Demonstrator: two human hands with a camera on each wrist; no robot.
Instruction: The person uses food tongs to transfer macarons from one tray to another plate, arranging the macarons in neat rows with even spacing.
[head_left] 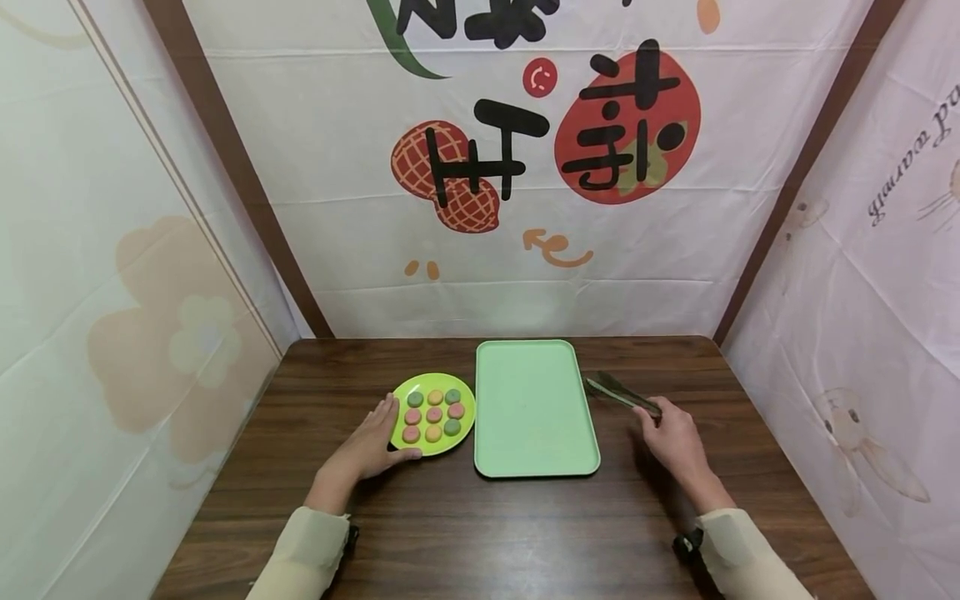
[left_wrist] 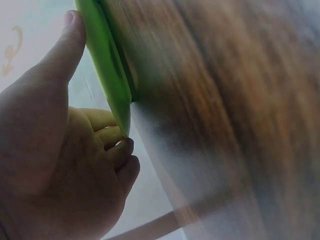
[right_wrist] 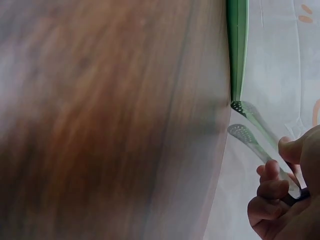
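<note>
At the left, a bright green plate (head_left: 467,401) carries several macarons (head_left: 434,414) in pink, yellow and green, set in rows. My left hand (head_left: 372,442) rests along the plate's left rim, with fairly straight fingers and the thumb spread toward the near side. In the left wrist view those fingers (left_wrist: 112,136) touch the rim of the plate (left_wrist: 106,60). On the right, my right hand (head_left: 675,437) grips metal tongs (head_left: 611,392) near their back end. The tongs' perforated tips (right_wrist: 242,132) stand apart with nothing between them, close to the tray's right side.
A pale green rectangular tray (head_left: 534,408) lies bare between the plate and the tongs, right beside the plate. All of this is on a dark wooden table (head_left: 502,533). Printed fabric walls (head_left: 480,292) stand behind the table and at both sides.
</note>
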